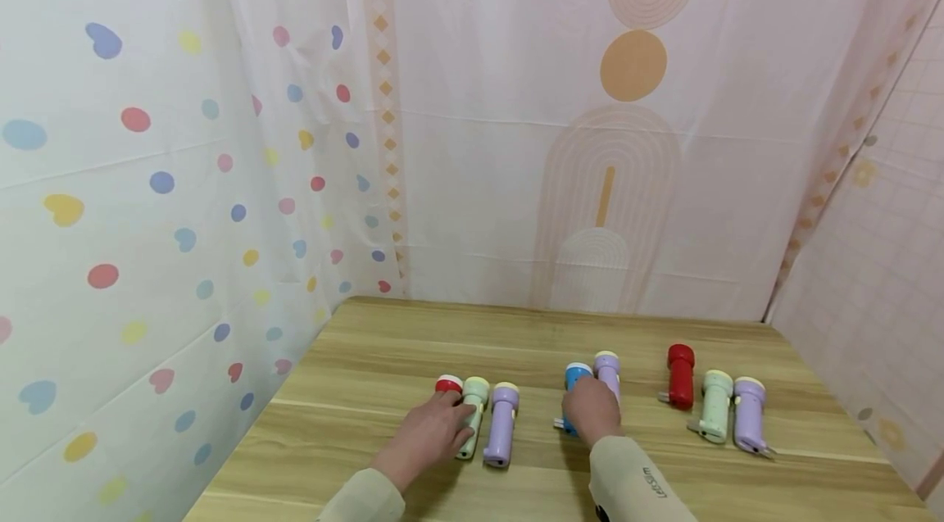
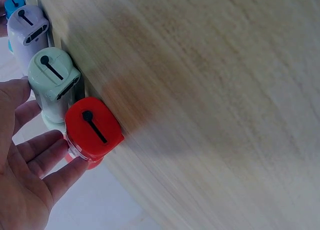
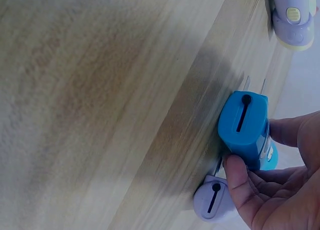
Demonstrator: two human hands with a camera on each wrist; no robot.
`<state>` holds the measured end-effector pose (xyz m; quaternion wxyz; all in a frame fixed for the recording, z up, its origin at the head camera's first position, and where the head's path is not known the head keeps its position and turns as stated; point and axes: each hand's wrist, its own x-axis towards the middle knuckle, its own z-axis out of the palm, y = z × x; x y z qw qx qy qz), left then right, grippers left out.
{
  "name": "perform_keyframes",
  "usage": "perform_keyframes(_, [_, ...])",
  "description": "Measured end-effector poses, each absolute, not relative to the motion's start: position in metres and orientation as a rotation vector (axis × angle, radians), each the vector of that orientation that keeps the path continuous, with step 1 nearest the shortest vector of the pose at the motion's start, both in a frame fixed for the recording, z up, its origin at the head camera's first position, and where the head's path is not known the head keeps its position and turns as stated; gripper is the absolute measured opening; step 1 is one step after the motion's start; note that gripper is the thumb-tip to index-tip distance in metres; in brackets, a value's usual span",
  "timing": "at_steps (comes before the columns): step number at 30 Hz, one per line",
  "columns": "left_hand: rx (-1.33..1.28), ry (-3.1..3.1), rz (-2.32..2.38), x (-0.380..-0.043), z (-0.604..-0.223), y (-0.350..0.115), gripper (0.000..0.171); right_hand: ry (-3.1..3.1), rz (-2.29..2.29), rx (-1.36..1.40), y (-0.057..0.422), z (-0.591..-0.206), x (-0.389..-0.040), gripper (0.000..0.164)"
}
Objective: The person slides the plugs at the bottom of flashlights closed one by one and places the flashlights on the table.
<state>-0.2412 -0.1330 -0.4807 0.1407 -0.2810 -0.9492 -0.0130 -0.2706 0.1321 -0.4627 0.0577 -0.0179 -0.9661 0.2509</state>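
My left hand (image 1: 440, 425) rests over a red flashlight (image 2: 93, 129) with a white rim, its fingers lying fairly straight against the side. Its thumb is at the pale green flashlight (image 1: 474, 424), which stands close beside the red one. Just right of these lies a purple flashlight (image 1: 501, 428). My right hand (image 1: 592, 409) grips a blue flashlight (image 3: 246, 125) between thumb and fingers; metal plug prongs stick out of its side. Right beside the blue one is another purple flashlight (image 1: 608, 366), partly hidden by the hand.
Toward the right of the wooden table (image 1: 804, 473) lie a red flashlight (image 1: 681, 374), a pale green flashlight (image 1: 715, 409) and a purple flashlight (image 1: 750, 414), each with prongs folded out. Patterned curtains (image 1: 472, 178) hang behind the table and at both sides.
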Motion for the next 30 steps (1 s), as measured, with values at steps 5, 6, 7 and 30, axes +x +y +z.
perform_keyframes(5, [-0.81,-2.743,-0.03,-0.2407,-0.4802,-0.1332,0.032,-2.93,0.771,-0.075,0.1312,-0.4646,-0.2723,0.015])
perform_keyframes(6, [-0.809,-2.744,-0.031,-0.2406,-0.48,-0.1332,0.032,-2.93,0.779,-0.082,0.1313,-0.4653,-0.2728,0.014])
perform_keyframes(7, [-0.808,-2.746,-0.031,-0.2404,-0.4798,-0.1332,0.032,-2.929,0.786,-0.083,0.1313,-0.4658,-0.273,0.015])
perform_keyframes(30, [-0.802,-2.749,-0.043,-0.2397,-0.4789,-0.1324,0.032,-2.901,0.863,-0.11,0.1313,-0.4671,-0.2721,0.018])
